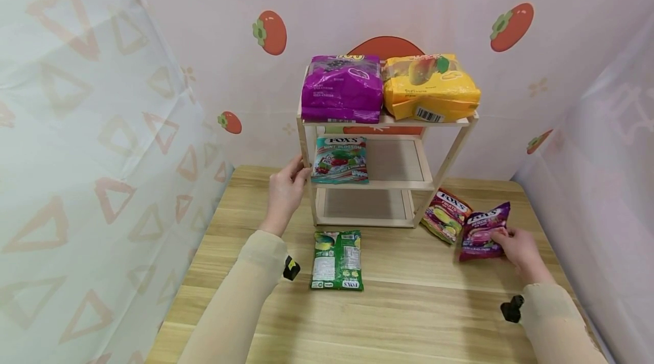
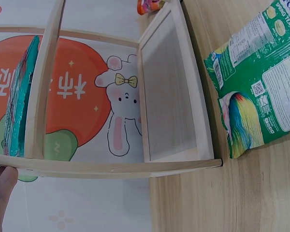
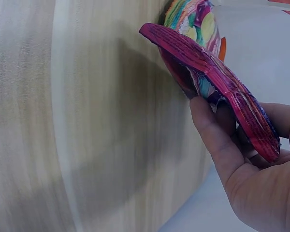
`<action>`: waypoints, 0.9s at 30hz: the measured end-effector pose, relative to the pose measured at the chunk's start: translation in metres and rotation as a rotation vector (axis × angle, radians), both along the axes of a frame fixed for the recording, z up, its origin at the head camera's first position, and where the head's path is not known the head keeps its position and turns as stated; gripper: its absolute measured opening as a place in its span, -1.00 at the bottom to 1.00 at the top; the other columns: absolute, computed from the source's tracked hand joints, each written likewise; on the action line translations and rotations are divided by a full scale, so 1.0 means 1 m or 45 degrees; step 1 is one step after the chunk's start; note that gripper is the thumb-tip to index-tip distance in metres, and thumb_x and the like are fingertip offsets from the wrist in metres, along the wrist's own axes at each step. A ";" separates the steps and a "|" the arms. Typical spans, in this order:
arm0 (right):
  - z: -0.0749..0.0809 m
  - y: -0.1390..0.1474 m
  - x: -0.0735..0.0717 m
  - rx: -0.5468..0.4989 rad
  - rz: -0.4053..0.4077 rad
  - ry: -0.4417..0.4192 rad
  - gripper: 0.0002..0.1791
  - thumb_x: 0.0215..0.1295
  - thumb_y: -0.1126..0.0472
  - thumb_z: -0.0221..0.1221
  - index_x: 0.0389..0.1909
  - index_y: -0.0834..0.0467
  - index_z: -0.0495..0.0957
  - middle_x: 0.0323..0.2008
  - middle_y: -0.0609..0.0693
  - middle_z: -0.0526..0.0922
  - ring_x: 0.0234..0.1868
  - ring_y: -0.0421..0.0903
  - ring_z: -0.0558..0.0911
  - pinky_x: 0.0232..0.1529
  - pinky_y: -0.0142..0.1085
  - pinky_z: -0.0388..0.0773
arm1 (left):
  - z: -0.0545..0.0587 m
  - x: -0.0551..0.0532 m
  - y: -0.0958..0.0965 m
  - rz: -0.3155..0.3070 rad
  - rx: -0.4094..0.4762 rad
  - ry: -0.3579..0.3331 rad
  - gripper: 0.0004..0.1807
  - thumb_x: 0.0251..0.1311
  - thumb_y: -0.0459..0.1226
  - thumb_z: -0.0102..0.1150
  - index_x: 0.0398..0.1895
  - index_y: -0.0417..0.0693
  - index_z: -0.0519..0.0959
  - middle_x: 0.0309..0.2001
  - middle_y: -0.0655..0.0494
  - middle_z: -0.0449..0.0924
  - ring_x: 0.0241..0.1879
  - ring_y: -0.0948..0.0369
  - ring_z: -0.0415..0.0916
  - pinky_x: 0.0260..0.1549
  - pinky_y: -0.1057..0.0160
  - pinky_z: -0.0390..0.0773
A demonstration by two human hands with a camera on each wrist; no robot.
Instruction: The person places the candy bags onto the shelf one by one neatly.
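A small wooden shelf rack (image 1: 373, 185) stands at the back of the table. My left hand (image 1: 287, 188) grips its left upright at the middle tier, the thumb visible against the wood; the far fingers are partly hidden. Beside that hand, a teal Fox's Mint Blossom candy bag (image 1: 340, 160) leans on the middle tier. To the right of the rack, my right hand (image 1: 517, 247) pinches a purple Fox's berries candy bag (image 3: 215, 79) by its right side, thumb in front. Just left of it, a red Fox's Fruits candy bag (image 1: 445, 216) rests against the rack's foot.
On the top tier sit a large purple bag (image 1: 342, 88) and a yellow bag (image 1: 430, 86) with a mango picture. A green Fox's candy bag (image 2: 263, 79) lies back side up on the table before the rack. Printed cloth walls (image 1: 204, 29) enclose the table.
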State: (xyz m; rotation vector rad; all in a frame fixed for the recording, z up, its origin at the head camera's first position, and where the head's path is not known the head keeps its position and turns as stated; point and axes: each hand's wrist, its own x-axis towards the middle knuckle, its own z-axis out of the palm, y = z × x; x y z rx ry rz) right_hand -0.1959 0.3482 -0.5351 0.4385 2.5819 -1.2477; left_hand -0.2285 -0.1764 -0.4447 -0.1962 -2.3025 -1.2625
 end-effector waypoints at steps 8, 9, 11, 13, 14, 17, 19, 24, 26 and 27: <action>0.013 -0.005 0.003 -0.016 -0.007 0.067 -0.57 0.62 0.01 -0.06 -0.08 0.39 0.35 -0.22 0.16 0.41 -0.32 -0.12 0.39 -0.45 -0.29 0.43 | 0.002 0.002 0.001 -0.002 -0.001 -0.024 -0.56 0.45 -0.32 0.19 0.34 -0.25 0.52 0.05 -0.31 0.68 -0.15 -0.07 0.75 -0.19 0.05 0.77; 0.015 -0.005 0.003 -0.018 -0.001 0.078 -0.58 0.62 0.01 -0.05 -0.13 0.36 0.35 -0.26 0.13 0.40 -0.36 -0.14 0.38 -0.47 -0.30 0.40 | 0.002 0.002 0.001 -0.002 0.000 -0.025 -0.56 0.45 -0.32 0.19 0.34 -0.25 0.52 0.05 -0.31 0.68 -0.14 -0.07 0.75 -0.18 0.05 0.77; 0.018 -0.006 0.004 -0.024 0.009 0.100 -0.61 0.62 0.02 -0.05 -0.19 0.32 0.35 -0.31 0.07 0.37 -0.40 -0.17 0.35 -0.50 -0.30 0.37 | 0.003 0.002 0.001 -0.001 0.002 -0.029 -0.56 0.45 -0.32 0.19 0.34 -0.25 0.52 0.05 -0.31 0.68 -0.14 -0.07 0.75 -0.18 0.06 0.77; 0.021 -0.007 0.004 -0.019 0.017 0.120 -0.62 0.62 0.02 -0.03 -0.22 0.30 0.35 -0.34 0.04 0.35 -0.44 -0.18 0.33 -0.52 -0.31 0.36 | 0.003 0.002 0.001 0.001 0.003 -0.031 -0.56 0.45 -0.31 0.19 0.34 -0.25 0.52 0.05 -0.31 0.68 -0.14 -0.07 0.75 -0.18 0.07 0.77; 0.023 -0.008 0.004 -0.014 0.018 0.129 -0.62 0.62 0.01 -0.02 -0.22 0.30 0.34 -0.35 0.04 0.35 -0.44 -0.19 0.33 -0.52 -0.32 0.36 | 0.003 0.002 0.001 0.001 0.003 -0.032 -0.56 0.45 -0.31 0.19 0.34 -0.24 0.52 0.05 -0.31 0.68 -0.14 -0.06 0.75 -0.18 0.07 0.77; 0.028 -0.011 0.004 0.012 0.026 0.163 -0.60 0.60 0.00 0.01 -0.19 0.33 0.35 -0.32 0.05 0.39 -0.42 -0.21 0.35 -0.52 -0.35 0.38 | 0.003 0.002 0.001 -0.001 0.002 -0.033 -0.56 0.45 -0.32 0.18 0.34 -0.23 0.52 0.05 -0.31 0.68 -0.14 -0.07 0.76 -0.19 0.06 0.77; 0.032 -0.014 0.005 0.029 0.037 0.181 -0.58 0.60 0.00 0.03 -0.18 0.34 0.36 -0.30 0.07 0.42 -0.41 -0.21 0.36 -0.51 -0.36 0.39 | 0.003 0.002 0.001 -0.004 0.004 -0.035 -0.56 0.46 -0.32 0.18 0.34 -0.23 0.52 0.05 -0.31 0.68 -0.14 -0.07 0.76 -0.18 0.06 0.77; 0.038 -0.024 0.007 0.018 0.080 0.208 -0.59 0.60 -0.01 0.03 -0.16 0.34 0.36 -0.33 0.06 0.47 -0.44 -0.23 0.39 -0.53 -0.34 0.42 | 0.002 0.001 0.001 -0.003 0.006 -0.042 -0.56 0.45 -0.32 0.18 0.34 -0.24 0.52 0.04 -0.32 0.68 -0.13 -0.07 0.75 -0.17 0.07 0.77; 0.041 -0.027 0.008 0.016 0.095 0.217 -0.59 0.60 -0.01 0.03 -0.18 0.33 0.35 -0.35 0.04 0.47 -0.46 -0.23 0.39 -0.54 -0.34 0.43 | 0.002 0.001 0.001 -0.001 0.003 -0.040 -0.56 0.45 -0.32 0.18 0.34 -0.23 0.52 0.04 -0.31 0.69 -0.13 -0.07 0.75 -0.18 0.07 0.77; 0.042 -0.028 0.008 0.018 0.104 0.221 -0.59 0.60 0.00 0.03 -0.19 0.32 0.35 -0.36 0.04 0.47 -0.46 -0.23 0.40 -0.54 -0.34 0.45 | 0.002 0.001 0.001 0.001 0.001 -0.038 -0.57 0.45 -0.33 0.18 0.34 -0.23 0.53 0.03 -0.31 0.69 -0.14 -0.07 0.76 -0.19 0.07 0.77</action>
